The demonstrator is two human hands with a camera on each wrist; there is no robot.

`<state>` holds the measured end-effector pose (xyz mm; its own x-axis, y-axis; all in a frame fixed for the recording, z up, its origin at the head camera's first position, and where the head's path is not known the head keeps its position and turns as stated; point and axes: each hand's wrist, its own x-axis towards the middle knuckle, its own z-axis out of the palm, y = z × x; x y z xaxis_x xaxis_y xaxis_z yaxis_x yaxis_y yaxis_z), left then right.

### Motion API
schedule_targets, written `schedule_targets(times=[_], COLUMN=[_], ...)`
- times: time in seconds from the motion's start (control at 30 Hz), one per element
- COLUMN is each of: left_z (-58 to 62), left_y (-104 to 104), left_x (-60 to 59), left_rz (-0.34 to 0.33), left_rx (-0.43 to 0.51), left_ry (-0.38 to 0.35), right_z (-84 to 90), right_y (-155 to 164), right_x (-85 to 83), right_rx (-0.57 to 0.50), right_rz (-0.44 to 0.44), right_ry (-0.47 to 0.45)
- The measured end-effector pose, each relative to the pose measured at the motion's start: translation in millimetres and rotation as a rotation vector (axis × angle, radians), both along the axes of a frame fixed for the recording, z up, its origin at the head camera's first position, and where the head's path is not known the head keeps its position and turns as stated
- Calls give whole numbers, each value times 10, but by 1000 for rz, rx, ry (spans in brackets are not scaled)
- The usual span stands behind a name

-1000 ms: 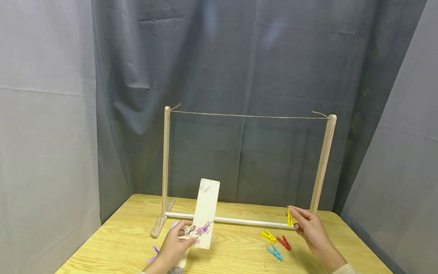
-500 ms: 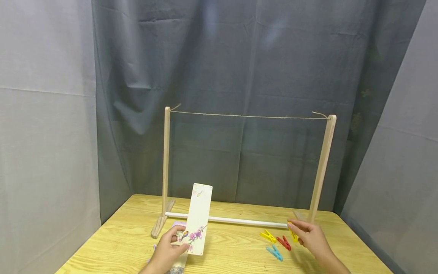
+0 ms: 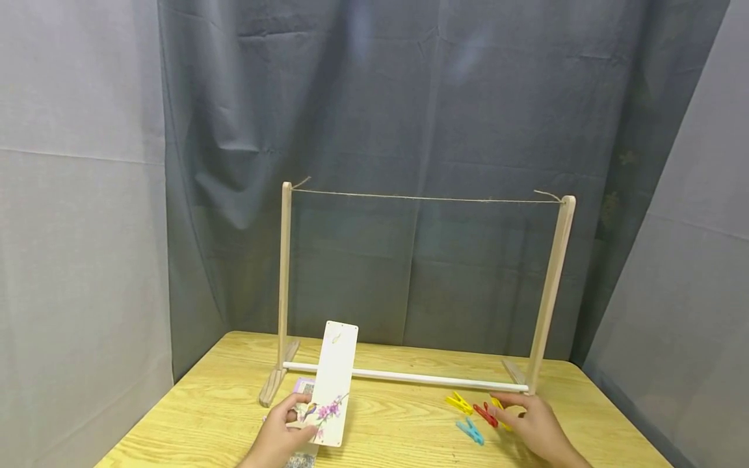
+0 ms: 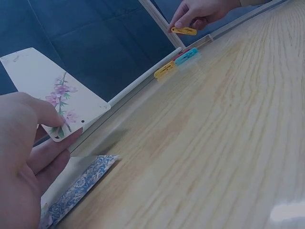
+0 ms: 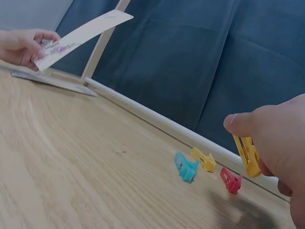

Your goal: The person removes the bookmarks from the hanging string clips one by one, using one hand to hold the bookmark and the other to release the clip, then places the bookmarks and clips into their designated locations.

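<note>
My left hand [image 3: 300,416] pinches the lower end of a long white card [image 3: 335,372] printed with a bird and pink flowers. The card is tilted up above the table, and it also shows in the left wrist view [image 4: 50,88]. My right hand [image 3: 508,414] holds a yellow clothespin [image 5: 247,155] low over the table, at the right end of the rack. Beside that hand lie another yellow clothespin [image 3: 459,403], a red one [image 3: 485,415] and a blue one [image 3: 470,431].
A wooden rack [image 3: 283,286] with two posts, a white bottom rod [image 3: 409,376] and a twine line [image 3: 427,198] across the top stands at the back of the yellow wooden table [image 3: 199,416]. More patterned cards [image 4: 78,183] lie under my left hand. Grey curtains hang behind.
Both hands have come down toward the table. The card has lowered and moved slightly left. The right hand has brought the yellow clothespin down beside the loose ones.
</note>
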<state>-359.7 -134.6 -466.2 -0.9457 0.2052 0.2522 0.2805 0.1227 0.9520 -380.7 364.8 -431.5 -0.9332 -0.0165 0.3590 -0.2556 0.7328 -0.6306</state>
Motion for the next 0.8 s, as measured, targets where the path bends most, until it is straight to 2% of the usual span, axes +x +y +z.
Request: schedule_targets(times=[0.2,0.33,0.43,0.6,0.8], left_z=[-30,-41,-55,-80,-77], left_y=[-27,-40,-48,-65,-137], left_x=[10,19,19,24,64], left_rz=[5,7,-18,-71,-78], left_rx=[12,18,14,7,24], left_ry=[-12,-10,-9,-30,-63], right_z=[-32,-53,-76,-127,-167], right_y=[-8,4,20,43,33], right_x=[27,21,17,19,14], right_rx=[52,73,91,91,104], right_rz=[18,18,13,6,4], right_ry=[53,42,28,8,-11])
